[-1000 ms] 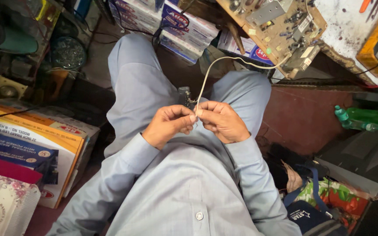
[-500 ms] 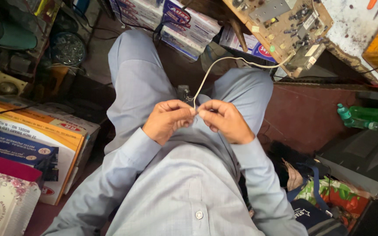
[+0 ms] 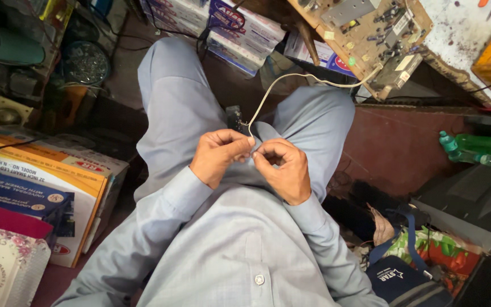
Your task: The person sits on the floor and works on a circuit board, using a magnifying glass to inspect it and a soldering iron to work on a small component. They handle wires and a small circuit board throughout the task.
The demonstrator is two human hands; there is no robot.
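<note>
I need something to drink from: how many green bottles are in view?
2: both green bottles lie side by side at the right edge, one behind, one in front; more may be hidden.

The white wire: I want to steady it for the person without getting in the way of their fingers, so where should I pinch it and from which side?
Pinch the white wire on its free arc between the two hands and the circuit board, coming from above. That span hangs clear over the knees, while its near end sits pinched between both hands' fingertips.
</note>
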